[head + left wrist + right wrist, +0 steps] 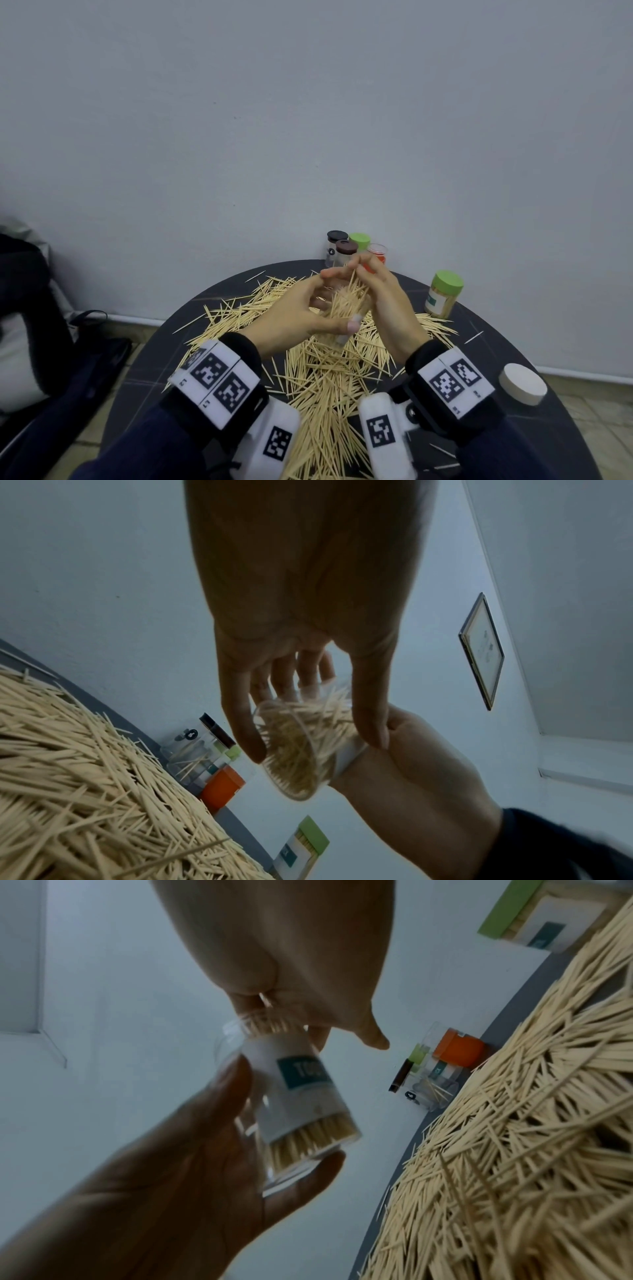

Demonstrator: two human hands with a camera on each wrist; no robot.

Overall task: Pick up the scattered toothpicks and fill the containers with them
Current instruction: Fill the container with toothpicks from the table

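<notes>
Left hand (294, 318): fingers and thumb curled round clear jar (301, 1104), held tilted above the pile.
Right hand (387, 301): fingertips pinched on toothpicks at the jar's mouth.
Jar: nearly full; its outline is hard to see from the head view.
Loose toothpicks (325, 373): heaped mid-tabletop (534, 442).
Capped jars (346, 248): far edge, against the wall.
White lid (522, 383): right edge.
</notes>
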